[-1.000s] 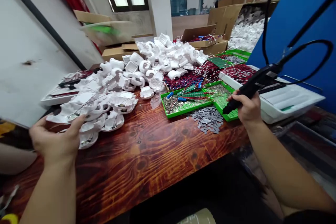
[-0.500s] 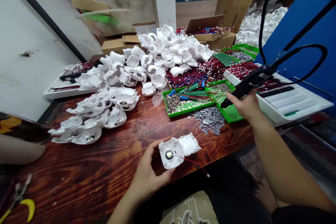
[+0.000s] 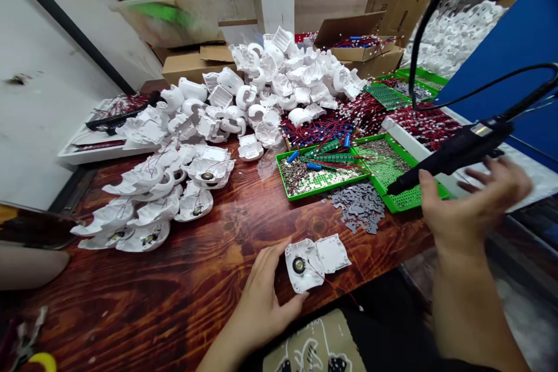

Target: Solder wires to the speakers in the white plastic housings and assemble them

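At the table's front edge my left hand (image 3: 265,296) grips a white plastic housing (image 3: 291,273) between thumb and fingers. Inside the housing sits a small round speaker (image 3: 299,265) with a thin red wire trailing right. A square white flap (image 3: 333,253) joins its right side. To the right, my right hand (image 3: 471,203) has its fingers spread just below a black electric screwdriver (image 3: 449,154), thumb close to its body; whether they touch is unclear. The screwdriver slants with its tip over a green tray (image 3: 399,202).
Grey flat pieces (image 3: 360,206) lie before a green tray (image 3: 285,186) of small metal parts and circuit boards. White shells with speakers (image 3: 150,235) stand in rows at left, below a large shell pile (image 3: 279,81). Pliers (image 3: 28,343) lie front left.
My right hand has loosened from the screwdriver and its fingers have spread. The screwdriver sits further right in view. The housing stays in my left hand.
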Demonstrator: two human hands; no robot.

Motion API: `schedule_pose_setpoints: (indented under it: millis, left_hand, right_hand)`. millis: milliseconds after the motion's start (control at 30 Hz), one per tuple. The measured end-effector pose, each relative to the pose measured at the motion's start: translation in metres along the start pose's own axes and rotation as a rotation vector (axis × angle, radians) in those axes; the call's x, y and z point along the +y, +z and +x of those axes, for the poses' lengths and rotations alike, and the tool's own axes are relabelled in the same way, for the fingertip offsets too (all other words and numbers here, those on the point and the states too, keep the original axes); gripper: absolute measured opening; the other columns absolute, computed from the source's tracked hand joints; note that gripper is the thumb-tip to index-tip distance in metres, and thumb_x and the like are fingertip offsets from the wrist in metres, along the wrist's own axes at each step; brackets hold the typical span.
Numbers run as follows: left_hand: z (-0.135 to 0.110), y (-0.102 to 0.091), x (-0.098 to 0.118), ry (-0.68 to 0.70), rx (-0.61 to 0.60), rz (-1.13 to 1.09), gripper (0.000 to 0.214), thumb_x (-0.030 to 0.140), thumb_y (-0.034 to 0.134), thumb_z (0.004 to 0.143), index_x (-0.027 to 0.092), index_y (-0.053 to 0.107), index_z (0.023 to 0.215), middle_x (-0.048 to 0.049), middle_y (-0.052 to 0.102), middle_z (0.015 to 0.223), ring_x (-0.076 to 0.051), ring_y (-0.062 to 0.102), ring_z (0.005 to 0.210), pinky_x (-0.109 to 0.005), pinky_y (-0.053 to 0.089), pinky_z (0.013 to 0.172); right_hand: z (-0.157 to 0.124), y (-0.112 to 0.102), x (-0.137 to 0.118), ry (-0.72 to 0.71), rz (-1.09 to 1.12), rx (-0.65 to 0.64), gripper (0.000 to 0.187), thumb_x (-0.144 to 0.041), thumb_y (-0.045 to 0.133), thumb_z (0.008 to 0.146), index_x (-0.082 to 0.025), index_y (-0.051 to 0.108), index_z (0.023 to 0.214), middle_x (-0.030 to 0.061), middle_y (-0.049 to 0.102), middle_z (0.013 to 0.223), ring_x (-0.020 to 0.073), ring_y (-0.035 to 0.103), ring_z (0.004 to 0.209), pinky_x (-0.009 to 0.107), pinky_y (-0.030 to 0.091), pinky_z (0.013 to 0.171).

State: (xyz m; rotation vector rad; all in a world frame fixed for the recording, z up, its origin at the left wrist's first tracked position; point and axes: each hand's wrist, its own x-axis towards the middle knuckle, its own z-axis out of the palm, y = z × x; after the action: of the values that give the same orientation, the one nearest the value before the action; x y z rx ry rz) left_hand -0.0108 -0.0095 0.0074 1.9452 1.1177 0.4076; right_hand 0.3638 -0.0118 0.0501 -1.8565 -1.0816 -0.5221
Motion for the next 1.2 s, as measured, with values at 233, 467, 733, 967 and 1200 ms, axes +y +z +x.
schedule_pose_setpoints:
  millis: [233,467,733,967,1200]
  left_hand:
    - [0.004,-0.002,0.000,-0.038,-0.019,-0.059,0.081,0.031,0.077,0.079,0.028,0.038,0.150,-0.0121,0.047,0.150,-0.031,0.045,0.142,-0.053,0.035,0.123]
    - [0.002,-0.004,-0.001,-0.024,0.018,-0.101,0.078,0.030,0.080,0.078,0.027,0.043,0.146,-0.0136,0.051,0.149,-0.033,0.048,0.140,-0.055,0.037,0.120]
    - [0.001,-0.007,0.000,-0.044,0.017,-0.112,0.078,0.033,0.081,0.077,0.027,0.044,0.145,-0.0134,0.052,0.148,-0.033,0.049,0.139,-0.055,0.039,0.119]
    - [0.006,-0.015,0.003,-0.069,-0.083,-0.076,0.081,0.027,0.075,0.080,0.030,0.037,0.152,-0.0115,0.047,0.154,-0.032,0.044,0.144,-0.056,0.035,0.123]
    - [0.008,-0.016,0.002,-0.102,-0.107,-0.070,0.083,0.031,0.074,0.081,0.029,0.037,0.155,-0.0104,0.047,0.155,-0.032,0.043,0.145,-0.056,0.033,0.125]
  right_hand:
    - [0.007,0.062,-0.072,-0.637,0.069,-0.511,0.015,-0.027,0.054,0.094,-0.023,0.063,0.106,0.0089,0.069,0.106,0.0234,0.066,0.102,0.040,0.055,0.094]
    - [0.024,0.169,-0.107,-0.607,-0.126,-0.996,0.023,-0.032,0.056,0.097,-0.016,0.068,0.108,0.0102,0.069,0.112,0.0186,0.066,0.102,0.037,0.056,0.093]
    - [0.034,0.161,-0.090,-0.518,-0.352,-1.109,0.034,-0.042,0.061,0.095,-0.016,0.065,0.116,0.0096,0.066,0.123,0.0204,0.064,0.113,0.045,0.055,0.101]
    - [0.033,0.157,-0.076,-0.451,-0.268,-1.115,0.033,-0.041,0.061,0.095,-0.016,0.065,0.116,0.0099,0.066,0.124,0.0206,0.064,0.115,0.045,0.054,0.102]
    - [0.040,0.153,-0.068,-0.192,0.025,-0.947,0.018,-0.029,0.061,0.092,-0.015,0.073,0.094,0.0104,0.071,0.108,0.0215,0.065,0.107,0.046,0.050,0.105]
